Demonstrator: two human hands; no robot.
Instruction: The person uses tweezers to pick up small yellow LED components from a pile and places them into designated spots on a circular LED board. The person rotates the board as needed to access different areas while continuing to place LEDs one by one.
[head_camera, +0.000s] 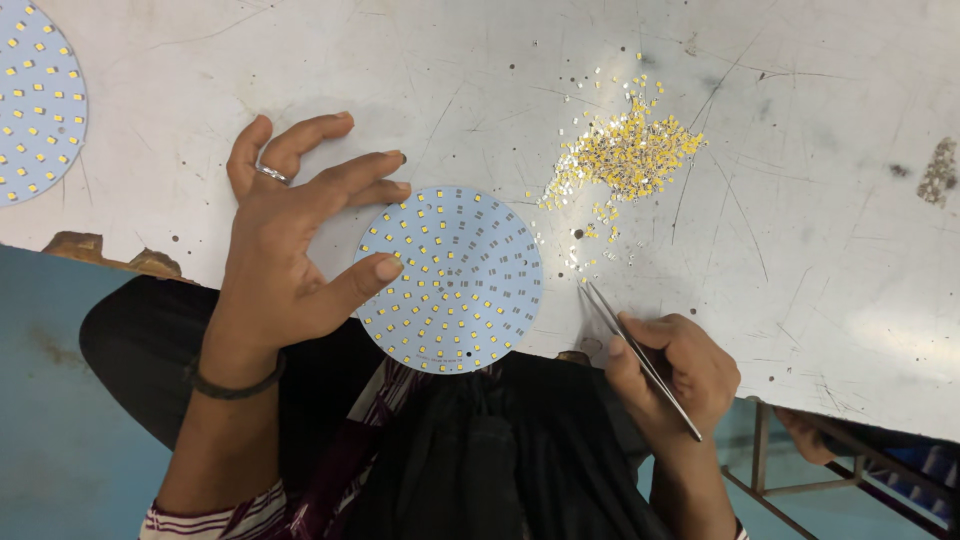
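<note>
Surroundings: loose pile of small yellow chips (625, 150) on scratched white table (820, 250); second LED disc (35, 100) far left.
Left hand (285, 250): fingers spread open, thumb on round LED board (450, 280).
Right hand (675, 365): fingers pinched around tweezers (635, 350).

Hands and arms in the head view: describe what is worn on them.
The left hand wears a silver ring on one finger and a thin dark band round the wrist. A striped maroon-and-white sleeve shows lower on that arm. The right hand is bare, with no ring or band visible.
</note>
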